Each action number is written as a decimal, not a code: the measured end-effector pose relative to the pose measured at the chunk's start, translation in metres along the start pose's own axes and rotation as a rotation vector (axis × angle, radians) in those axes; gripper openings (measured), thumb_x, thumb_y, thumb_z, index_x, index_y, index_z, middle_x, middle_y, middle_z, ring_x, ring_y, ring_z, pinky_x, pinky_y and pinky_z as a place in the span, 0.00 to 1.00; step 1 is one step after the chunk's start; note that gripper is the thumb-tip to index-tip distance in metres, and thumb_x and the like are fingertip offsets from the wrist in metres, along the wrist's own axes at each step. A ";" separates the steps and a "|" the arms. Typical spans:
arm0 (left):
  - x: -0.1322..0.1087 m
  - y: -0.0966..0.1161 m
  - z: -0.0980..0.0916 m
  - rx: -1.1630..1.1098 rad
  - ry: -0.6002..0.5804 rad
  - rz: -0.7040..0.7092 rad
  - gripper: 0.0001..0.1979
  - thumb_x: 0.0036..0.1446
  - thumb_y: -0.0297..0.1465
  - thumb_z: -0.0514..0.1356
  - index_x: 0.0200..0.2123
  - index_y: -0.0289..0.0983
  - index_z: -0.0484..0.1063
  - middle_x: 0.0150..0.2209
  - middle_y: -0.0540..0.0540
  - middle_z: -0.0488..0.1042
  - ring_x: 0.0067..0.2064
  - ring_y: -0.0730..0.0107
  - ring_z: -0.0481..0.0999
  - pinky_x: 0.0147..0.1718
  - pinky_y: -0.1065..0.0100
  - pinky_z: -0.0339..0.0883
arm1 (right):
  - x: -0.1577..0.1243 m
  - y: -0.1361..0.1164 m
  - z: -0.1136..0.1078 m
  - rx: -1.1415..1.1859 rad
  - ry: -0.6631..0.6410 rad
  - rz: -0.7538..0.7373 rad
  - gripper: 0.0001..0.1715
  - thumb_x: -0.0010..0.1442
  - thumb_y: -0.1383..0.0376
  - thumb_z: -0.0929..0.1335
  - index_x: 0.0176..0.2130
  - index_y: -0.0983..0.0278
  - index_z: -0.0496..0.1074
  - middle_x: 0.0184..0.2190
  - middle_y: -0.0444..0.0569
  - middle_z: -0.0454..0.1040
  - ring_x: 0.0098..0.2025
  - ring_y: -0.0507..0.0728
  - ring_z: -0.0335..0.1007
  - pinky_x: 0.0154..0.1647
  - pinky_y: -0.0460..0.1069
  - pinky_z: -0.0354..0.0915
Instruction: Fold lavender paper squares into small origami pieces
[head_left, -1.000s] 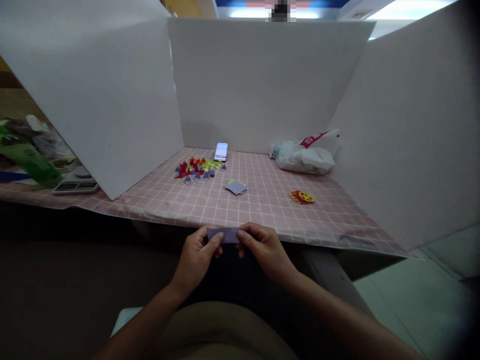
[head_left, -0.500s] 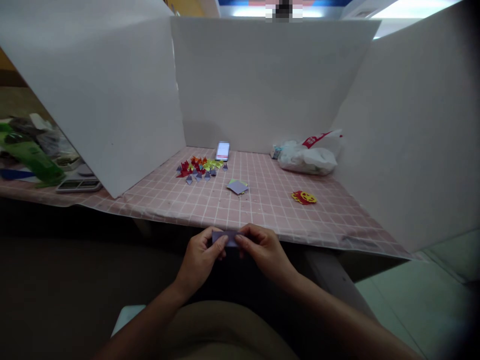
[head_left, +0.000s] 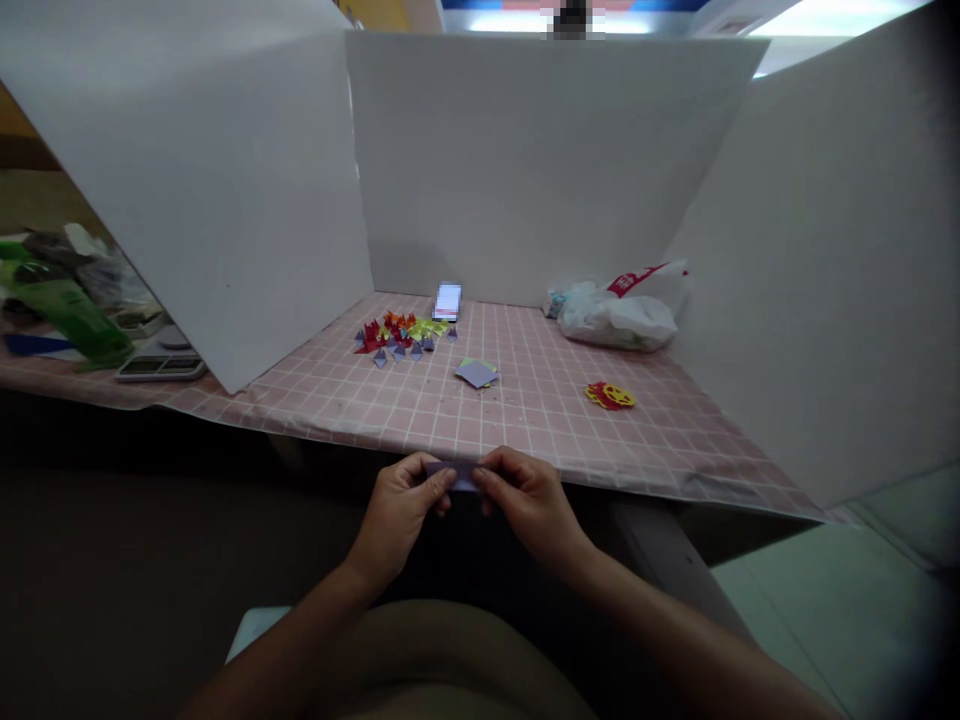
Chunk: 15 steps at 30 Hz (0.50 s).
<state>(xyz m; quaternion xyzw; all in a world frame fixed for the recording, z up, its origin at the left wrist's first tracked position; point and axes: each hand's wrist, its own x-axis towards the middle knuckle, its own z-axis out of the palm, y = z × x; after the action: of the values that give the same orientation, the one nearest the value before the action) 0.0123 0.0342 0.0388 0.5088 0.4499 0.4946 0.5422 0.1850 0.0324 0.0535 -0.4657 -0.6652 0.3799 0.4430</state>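
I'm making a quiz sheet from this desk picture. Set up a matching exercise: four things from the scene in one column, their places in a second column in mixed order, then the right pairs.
Things
1. purple paper strip
2. phone
3. white plastic bag
4. red and yellow cut-out

Places
A. by the back board, behind the pile of small folded pieces
B. on the pink checked cloth, towards the right, in front of the bag
C. pinched between the left hand and right hand
D. back right corner of the table

Pairs: 1-C, 2-A, 3-D, 4-B
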 end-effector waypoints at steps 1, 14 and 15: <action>0.000 0.000 0.000 0.002 0.001 -0.002 0.13 0.53 0.38 0.65 0.25 0.35 0.70 0.20 0.53 0.68 0.24 0.75 0.65 0.27 0.72 0.57 | 0.000 0.000 0.001 0.003 0.000 0.002 0.11 0.61 0.61 0.67 0.28 0.63 0.70 0.18 0.41 0.69 0.22 0.51 0.63 0.26 0.47 0.58; 0.012 0.015 -0.006 0.027 -0.201 -0.101 0.11 0.45 0.36 0.69 0.27 0.34 0.73 0.20 0.53 0.69 0.21 0.76 0.64 0.23 0.72 0.58 | 0.003 -0.004 -0.003 -0.142 0.000 -0.143 0.09 0.61 0.65 0.67 0.28 0.62 0.70 0.21 0.42 0.68 0.25 0.52 0.63 0.28 0.46 0.58; 0.012 0.015 -0.006 0.045 -0.216 -0.105 0.12 0.46 0.36 0.68 0.24 0.35 0.72 0.19 0.53 0.68 0.20 0.77 0.64 0.23 0.73 0.57 | 0.003 -0.004 -0.003 -0.143 -0.008 -0.149 0.09 0.61 0.65 0.67 0.28 0.63 0.70 0.21 0.42 0.68 0.25 0.52 0.63 0.28 0.47 0.58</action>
<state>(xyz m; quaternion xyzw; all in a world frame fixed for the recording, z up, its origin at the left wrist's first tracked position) 0.0062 0.0468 0.0535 0.5469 0.4262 0.3975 0.6010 0.1865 0.0345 0.0590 -0.4439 -0.7251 0.2996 0.4329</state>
